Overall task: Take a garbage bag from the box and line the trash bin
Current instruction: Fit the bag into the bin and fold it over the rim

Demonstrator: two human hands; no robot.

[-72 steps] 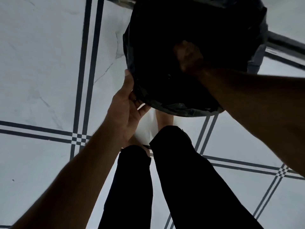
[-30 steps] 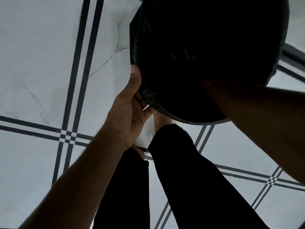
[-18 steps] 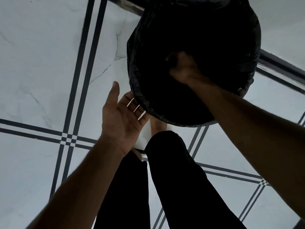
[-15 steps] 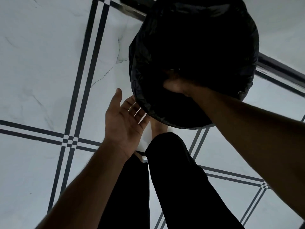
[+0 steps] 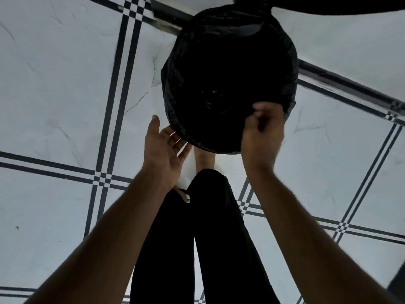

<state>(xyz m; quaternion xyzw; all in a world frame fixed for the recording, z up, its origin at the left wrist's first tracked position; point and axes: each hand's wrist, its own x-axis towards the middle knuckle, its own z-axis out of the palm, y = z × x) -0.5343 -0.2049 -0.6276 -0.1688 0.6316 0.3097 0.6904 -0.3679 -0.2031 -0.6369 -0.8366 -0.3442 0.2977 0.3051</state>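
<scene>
A round trash bin stands on the floor just ahead of my feet, and a black garbage bag covers it inside and over its rim, so the bin itself is hidden. My left hand is open, palm up, fingers spread, just beside the bag's near-left edge. My right hand is outside the bin at the near-right rim, its fingers curled and blurred against the bag's edge. Whether it grips the plastic is unclear. No box is in view.
White floor tiles with dark double lines surround the bin. My legs in black trousers stand right below it. A dark ledge or frame runs diagonally behind the bin, and a dark shape crosses the top right.
My right hand has come out of the bag's inside to its near-right rim. My left hand let go of the rim about a second ago and stays open beside it.
</scene>
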